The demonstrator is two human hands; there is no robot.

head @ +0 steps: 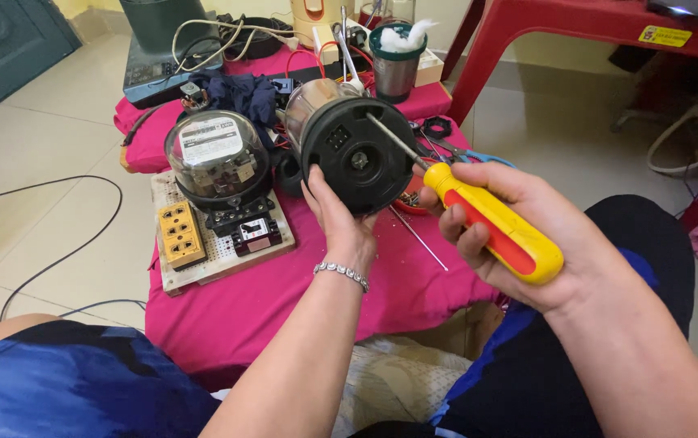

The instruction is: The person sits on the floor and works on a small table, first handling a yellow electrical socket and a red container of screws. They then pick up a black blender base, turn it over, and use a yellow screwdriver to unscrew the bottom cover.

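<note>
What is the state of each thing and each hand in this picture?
Left hand: grips the black round base.
Black round base: tipped on its side, underside facing the camera.
Right hand: closed on the screwdriver.
Screwdriver: tip at the base's underside.
Glass-domed meter: upright on its board.

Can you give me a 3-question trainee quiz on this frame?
1. True or false: the right hand holds a yellow and red screwdriver.
2. What does the left hand grip? A) the meter B) the black appliance base C) the scissors
3. Fill in: the yellow sockets sit on a board to the ____ of the base.

Key:
1. True; its tip rests against the base's underside.
2. B; the base is tipped on its side, bottom facing the camera.
3. left; the meter is on the same board.
</note>
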